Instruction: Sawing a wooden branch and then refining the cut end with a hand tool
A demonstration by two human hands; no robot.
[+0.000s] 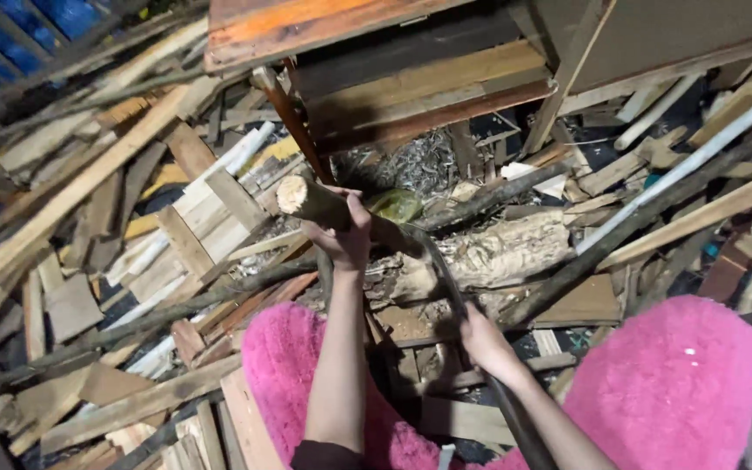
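A wide heap of pale and brown scrap timber, made of planks, slats and offcuts lying at every angle, spreads out all around both grips and fills most of the view. Above the left grip a stack of broad reddish-brown boards leans over the pile, and a thin dark red strut runs down from it almost to that grip. Below both grips sit two fuzzy bright pink rounded coverings, one under each forearm, the right one much larger in view. Just to the right of the left grip, and above the right grip, lies a thick rough pale log with flaking bark, crossed by a long dark thin branch that slants up to the right. The round light-brown wooden pole is the thing in hand: its pale cut end sticks out up and to the left of the left grip, and the shaft passes through that grip and down to the right over the log. The left hand is closed around this pole near its cut end, fingers wrapped over the top. The right hand is closed around the dark curved metal blade tool, which arcs up from the right grip towards the pole and meets it just right of the left grip. A small shiny green-yellow rounded object lies just beside the left grip, on its right.
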